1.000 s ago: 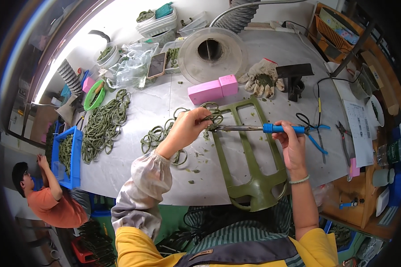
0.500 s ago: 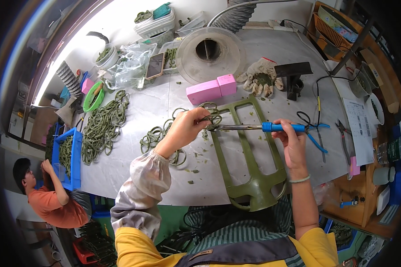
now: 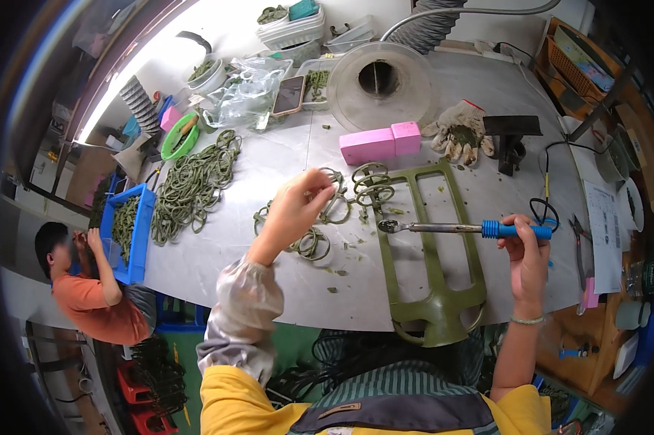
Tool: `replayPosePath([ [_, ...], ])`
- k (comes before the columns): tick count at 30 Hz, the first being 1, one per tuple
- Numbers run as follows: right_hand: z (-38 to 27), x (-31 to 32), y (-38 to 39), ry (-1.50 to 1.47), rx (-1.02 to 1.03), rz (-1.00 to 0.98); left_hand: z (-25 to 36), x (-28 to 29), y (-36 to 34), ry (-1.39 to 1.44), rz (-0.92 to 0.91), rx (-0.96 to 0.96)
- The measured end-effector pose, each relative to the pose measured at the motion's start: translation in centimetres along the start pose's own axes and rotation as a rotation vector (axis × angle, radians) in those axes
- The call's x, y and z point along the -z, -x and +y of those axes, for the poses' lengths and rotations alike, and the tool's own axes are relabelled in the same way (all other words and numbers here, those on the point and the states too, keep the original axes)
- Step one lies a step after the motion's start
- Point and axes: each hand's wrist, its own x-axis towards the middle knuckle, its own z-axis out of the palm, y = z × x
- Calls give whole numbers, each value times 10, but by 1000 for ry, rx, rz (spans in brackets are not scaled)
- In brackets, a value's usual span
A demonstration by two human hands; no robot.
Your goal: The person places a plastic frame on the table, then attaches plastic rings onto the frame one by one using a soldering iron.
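My left hand [image 3: 298, 206] hovers over the near middle of the table, thumb and fingers slightly apart, with nothing visible between them. Green rings [image 3: 311, 245] lie beneath and beside it, some partly hidden by the hand. Just to its right, a cluster of thin green rings [image 3: 373, 190] rests by the upper left corner of an olive-green frame [image 3: 434, 304] with long slots. My right hand [image 3: 526, 254] is closed around the blue handle of a soldering-iron-like tool [image 3: 450, 228]. Its metal shaft points left across the frame, and its dark tip is apart from the rings.
A pink block [image 3: 378, 146], a soiled glove [image 3: 461, 130] and a black stand [image 3: 512, 138] sit beyond the frame. A clear funnel hood [image 3: 341, 94] stands behind. Left lie a heap of green pieces [image 3: 196, 181] and a blue crate [image 3: 140, 254], where another person sits. Pliers [image 3: 578, 243] lie right.
My left hand has let go of the ring cluster and drawn back left of it. The tool has moved away from the cluster, toward the right and nearer me. The whole view has shifted.
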Motion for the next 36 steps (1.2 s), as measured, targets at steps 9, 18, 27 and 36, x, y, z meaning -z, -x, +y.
replayPosePath([
  [9, -1, -7, 5, 11, -6, -7, -36, 13, 89, -690, 21, 107],
  [18, -3, -1, 9, 16, 7, -1, -9, 31, 65, 240, 48, 292],
  [27, 3, 1, 8, 23, 28, -33, 43, -14, 24, 139, -213, -17],
  [36, 26, -2, -3, -51, 12, -97, 38, -33, -6, -2, -272, -23],
])
